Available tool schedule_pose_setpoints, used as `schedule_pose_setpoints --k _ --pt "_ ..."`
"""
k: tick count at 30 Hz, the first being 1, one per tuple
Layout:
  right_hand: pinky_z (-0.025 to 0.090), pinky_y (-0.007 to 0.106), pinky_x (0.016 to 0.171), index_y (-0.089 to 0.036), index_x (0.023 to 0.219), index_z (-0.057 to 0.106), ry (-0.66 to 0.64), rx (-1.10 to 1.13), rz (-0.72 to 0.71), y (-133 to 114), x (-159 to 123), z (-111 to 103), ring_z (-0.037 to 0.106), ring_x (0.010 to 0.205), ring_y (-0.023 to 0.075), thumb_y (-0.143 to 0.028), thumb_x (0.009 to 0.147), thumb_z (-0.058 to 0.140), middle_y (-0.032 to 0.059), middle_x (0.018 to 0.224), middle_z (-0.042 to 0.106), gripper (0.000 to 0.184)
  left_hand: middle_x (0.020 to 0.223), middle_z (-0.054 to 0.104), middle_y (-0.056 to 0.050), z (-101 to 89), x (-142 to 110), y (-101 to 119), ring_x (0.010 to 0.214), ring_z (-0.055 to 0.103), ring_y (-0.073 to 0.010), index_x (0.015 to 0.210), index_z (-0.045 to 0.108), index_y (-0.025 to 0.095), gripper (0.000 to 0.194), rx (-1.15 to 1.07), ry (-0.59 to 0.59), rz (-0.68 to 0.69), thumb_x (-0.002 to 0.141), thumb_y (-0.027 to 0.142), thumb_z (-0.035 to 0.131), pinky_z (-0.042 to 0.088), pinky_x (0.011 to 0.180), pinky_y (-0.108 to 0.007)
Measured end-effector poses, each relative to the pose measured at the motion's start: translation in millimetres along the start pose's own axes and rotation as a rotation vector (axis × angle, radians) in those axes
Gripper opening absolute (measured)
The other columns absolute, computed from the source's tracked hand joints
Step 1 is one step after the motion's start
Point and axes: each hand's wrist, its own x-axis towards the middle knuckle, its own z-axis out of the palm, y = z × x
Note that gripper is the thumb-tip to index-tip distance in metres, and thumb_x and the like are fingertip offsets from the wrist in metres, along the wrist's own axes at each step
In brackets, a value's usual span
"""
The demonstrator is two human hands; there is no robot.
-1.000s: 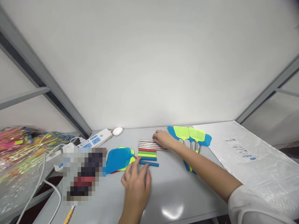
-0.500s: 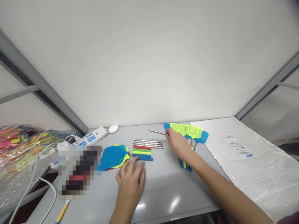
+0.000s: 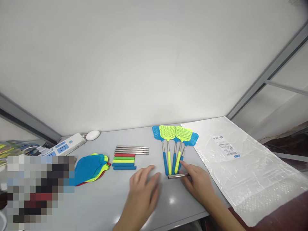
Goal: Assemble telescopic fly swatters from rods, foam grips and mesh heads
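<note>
My right hand [image 3: 199, 183] is closed on one end of a metal rod [image 3: 175, 176], whose free end points left just below the handle ends of the fly swatters. Those blue and yellow-green fly swatters [image 3: 167, 132] lie fanned out with their heads toward the wall. My left hand [image 3: 143, 192] is open and holds nothing, its fingers apart near the rod's free end. To its upper left, several coloured handle sleeves [image 3: 124, 161] in red, green, yellow and blue lie in a row below a few more metal rods [image 3: 132, 149]. Loose swatter heads [image 3: 89, 167] are stacked further left.
A white padded bag [image 3: 207, 141] with a label covers the table's right side. Toward the back left are a power strip [image 3: 68, 144] and a white oval object [image 3: 92, 135]. The wall [image 3: 134, 80] borders the grey table [image 3: 96, 205], whose front edge is near me.
My right hand has brought the rod from the back of the table toward me, below the swatters. My left hand has moved right, away from the sleeves. The view has turned right.
</note>
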Motion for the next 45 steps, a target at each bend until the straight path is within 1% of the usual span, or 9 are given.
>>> schedule_pose_setpoints --k 3,5,8,11,15,20,31,41,45 --pt "0.046 0.032 0.063 -0.020 0.134 0.051 -0.049 0.020 0.073 1 5 2 0.063 0.071 0.0208 -0.023 0.092 0.048 0.0039 0.083 0.068 0.042 0.137 0.051 -0.005 11.0 31 33 0.118 0.045 -0.0271 0.115 0.063 0.028 0.028 -0.078 -0.091 0.049 0.090 0.029 0.051 0.037 0.098 -0.045" --pt "0.047 0.032 0.064 -0.020 0.133 0.052 -0.043 0.062 0.120 3 5 1 0.065 0.074 0.0208 -0.024 0.093 0.046 0.0053 0.088 0.070 0.040 0.138 0.051 -0.005 19.3 48 45 0.119 0.045 -0.0276 0.113 0.063 0.027 0.026 -0.102 -0.115 0.047 0.091 0.030 0.049 0.036 0.099 -0.048" --pt "0.047 0.030 0.063 -0.021 0.121 0.061 0.005 0.137 0.183 6 2 0 0.067 0.073 0.0197 -0.026 0.094 0.044 0.0050 0.088 0.072 0.032 0.138 0.051 -0.006 31.2 64 50 0.121 0.043 -0.0290 0.118 0.060 0.026 0.029 -0.114 -0.121 0.016 0.091 0.031 0.050 0.034 0.099 -0.050" --pt "0.044 0.030 0.059 -0.022 0.111 0.066 0.023 0.137 0.232 6 2 0 0.066 0.065 0.0194 -0.028 0.094 0.044 0.0029 0.076 0.071 0.029 0.136 0.052 -0.007 40.2 73 51 0.122 0.043 -0.0296 0.104 0.062 0.023 0.021 -0.092 -0.104 -0.040 0.091 0.033 0.049 0.031 0.101 -0.052" --pt "0.043 0.030 0.059 -0.024 0.121 0.063 -0.043 0.135 0.216 4 7 0 0.065 0.066 0.0195 -0.020 0.092 0.042 0.0017 0.077 0.071 0.036 0.133 0.054 -0.010 47.9 81 54 0.121 0.044 -0.0308 0.088 0.061 0.020 0.021 -0.023 -0.056 -0.083 0.091 0.036 0.048 0.028 0.104 -0.055" --pt "0.044 0.031 0.064 -0.027 0.126 0.060 -0.121 0.166 0.175 5 9 0 0.066 0.073 0.0199 -0.012 0.085 0.044 0.0013 0.084 0.072 0.046 0.131 0.056 -0.010 53.9 83 53 0.120 0.045 -0.0317 0.084 0.062 0.020 0.017 0.004 -0.018 -0.067 0.089 0.032 0.050 0.026 0.106 -0.058" --pt "0.043 0.030 0.063 -0.025 0.122 0.062 -0.107 0.168 0.183 4 9 0 0.064 0.070 0.0185 -0.010 0.080 0.043 0.0017 0.081 0.071 0.049 0.131 0.057 -0.008 53.7 80 50 0.121 0.045 -0.0310 0.077 0.061 0.021 0.012 -0.026 0.028 -0.059 0.085 0.028 0.055 0.021 0.108 -0.059" --pt "0.045 0.031 0.065 -0.024 0.118 0.064 -0.086 0.181 0.203 2 11 -1 0.066 0.072 0.0195 -0.018 0.091 0.042 0.0029 0.084 0.072 0.035 0.129 0.059 -0.005 53.3 72 48 0.119 0.047 -0.0298 0.081 0.063 0.023 0.009 -0.070 0.049 -0.045 0.082 0.031 0.060 0.018 0.109 -0.057" --pt "0.045 0.030 0.064 -0.024 0.119 0.063 -0.085 0.174 0.197 3 10 -1 0.066 0.071 0.0188 -0.017 0.090 0.043 0.0025 0.082 0.072 0.036 0.129 0.059 -0.005 55.2 69 47 0.119 0.047 -0.0298 0.084 0.064 0.024 0.008 -0.102 0.052 -0.033 0.078 0.030 0.064 0.014 0.110 -0.056"
